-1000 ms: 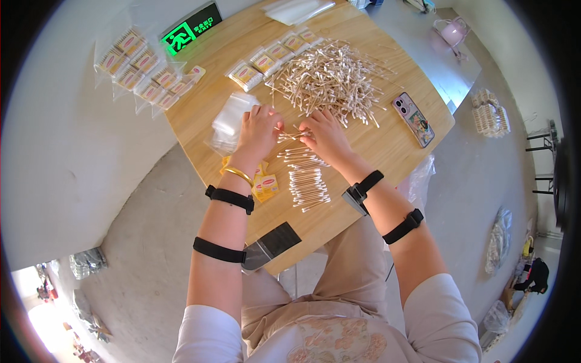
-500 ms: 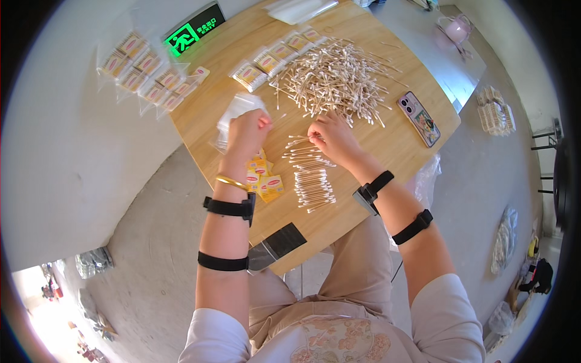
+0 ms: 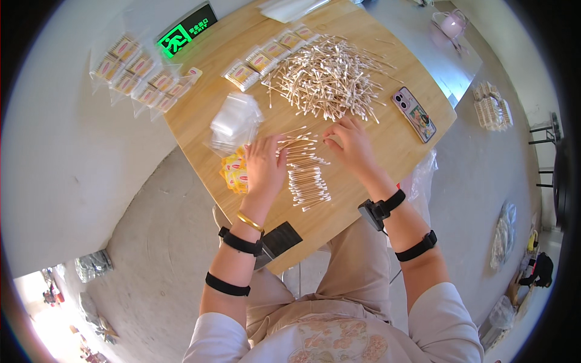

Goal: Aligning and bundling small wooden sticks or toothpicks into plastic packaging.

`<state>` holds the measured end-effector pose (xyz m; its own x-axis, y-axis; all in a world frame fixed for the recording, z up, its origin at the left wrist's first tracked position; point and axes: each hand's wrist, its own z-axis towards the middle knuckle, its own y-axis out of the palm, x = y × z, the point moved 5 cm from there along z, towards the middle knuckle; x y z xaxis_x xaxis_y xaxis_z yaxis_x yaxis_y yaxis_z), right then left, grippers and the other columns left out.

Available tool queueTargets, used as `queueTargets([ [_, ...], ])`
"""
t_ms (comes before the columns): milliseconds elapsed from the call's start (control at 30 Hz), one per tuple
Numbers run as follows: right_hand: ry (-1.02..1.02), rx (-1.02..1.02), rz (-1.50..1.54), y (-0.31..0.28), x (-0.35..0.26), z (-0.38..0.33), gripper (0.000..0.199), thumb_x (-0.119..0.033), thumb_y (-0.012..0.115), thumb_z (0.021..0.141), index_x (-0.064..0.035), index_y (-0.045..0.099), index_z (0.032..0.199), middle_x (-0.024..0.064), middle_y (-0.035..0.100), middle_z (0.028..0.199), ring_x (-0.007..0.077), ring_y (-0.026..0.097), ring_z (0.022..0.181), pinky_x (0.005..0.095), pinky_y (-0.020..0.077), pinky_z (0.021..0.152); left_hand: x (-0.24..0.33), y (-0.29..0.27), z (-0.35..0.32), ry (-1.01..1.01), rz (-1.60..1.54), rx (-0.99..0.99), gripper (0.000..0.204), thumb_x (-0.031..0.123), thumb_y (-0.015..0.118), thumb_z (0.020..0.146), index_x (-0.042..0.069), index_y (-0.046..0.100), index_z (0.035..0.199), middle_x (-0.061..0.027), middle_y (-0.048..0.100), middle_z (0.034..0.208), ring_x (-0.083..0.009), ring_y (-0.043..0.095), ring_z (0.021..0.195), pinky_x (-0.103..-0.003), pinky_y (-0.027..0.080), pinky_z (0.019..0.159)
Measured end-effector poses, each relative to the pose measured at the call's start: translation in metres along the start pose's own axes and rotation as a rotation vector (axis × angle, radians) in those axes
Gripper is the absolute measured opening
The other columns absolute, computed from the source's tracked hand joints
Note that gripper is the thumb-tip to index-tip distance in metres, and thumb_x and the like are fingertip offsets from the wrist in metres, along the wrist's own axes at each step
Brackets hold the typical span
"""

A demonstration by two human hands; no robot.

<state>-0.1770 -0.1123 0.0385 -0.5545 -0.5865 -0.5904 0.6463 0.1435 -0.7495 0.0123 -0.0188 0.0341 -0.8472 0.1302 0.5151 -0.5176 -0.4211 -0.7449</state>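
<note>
My left hand (image 3: 265, 164), fingers apart and nothing seen in it, rests at the left side of a row of cotton swabs (image 3: 307, 184). Beside it lie yellow printed cards (image 3: 235, 170), partly covered by the hand. The row's near part is tidy, while its far swabs fan out loosely between my hands. To the right, my right hand (image 3: 351, 144) hovers by those loose swabs with bent fingers and thumb apart, no swab visible in it. Just beyond it spreads a large heap of cotton swabs (image 3: 330, 75). Clear plastic bags (image 3: 235, 120) lie stacked beyond my left hand.
Filled swab packets (image 3: 242, 74) line the table's far left, and more packets (image 3: 142, 66) are at the left edge. A phone (image 3: 414, 115) lies on the right. A black flat piece (image 3: 283, 238) sits at the near edge; clear plastic sheets (image 3: 293, 8) lie at the far edge.
My left hand has come nearer and right, from over the plastic bags to the swab row, its fingers opening. My right hand has shifted right, away from the loose swabs, and its fingers have loosened.
</note>
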Motion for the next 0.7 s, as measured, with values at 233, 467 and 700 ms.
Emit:
queueTargets([
  [233, 0.034, -0.022, -0.003, 0.027, -0.007, 0.007, 0.009, -0.011, 0.072, 0.077, -0.0101, 0.068, 0.086, 0.0063, 0.059, 0.091, 0.0300, 0.056, 0.096, 0.0420, 0.0454, 0.085, -0.015, -0.004, -0.005, -0.212, 0.208, -0.091, 0.024, 0.022, 0.076, 0.080, 0.015, 0.064, 0.100, -0.0038, 0.059, 0.099, -0.0266, 0.056, 0.097, -0.042, 0.037, 0.092],
  [467, -0.024, -0.029, -0.019, 0.030, -0.009, 0.019, 0.003, -0.009, 0.069, 0.077, -0.0085, 0.066, 0.076, 0.0077, 0.059, 0.088, 0.0306, 0.056, 0.094, 0.0423, 0.0453, 0.084, -0.025, -0.001, 0.010, -0.247, 0.216, -0.178, 0.010, 0.023, 0.078, 0.076, 0.018, 0.070, 0.077, -0.0003, 0.062, 0.088, -0.0224, 0.057, 0.094, -0.040, 0.036, 0.090],
  [700, -0.034, -0.027, -0.039, 0.017, -0.006, 0.029, 0.003, -0.006, 0.067, 0.078, -0.0083, 0.066, 0.080, 0.0080, 0.059, 0.088, 0.0305, 0.056, 0.095, 0.0427, 0.0446, 0.085, -0.026, -0.009, 0.009, -0.188, 0.139, -0.125, 0.008, 0.019, 0.077, 0.078, 0.017, 0.071, 0.082, 0.0006, 0.062, 0.090, -0.0221, 0.057, 0.094, -0.040, 0.036, 0.091],
])
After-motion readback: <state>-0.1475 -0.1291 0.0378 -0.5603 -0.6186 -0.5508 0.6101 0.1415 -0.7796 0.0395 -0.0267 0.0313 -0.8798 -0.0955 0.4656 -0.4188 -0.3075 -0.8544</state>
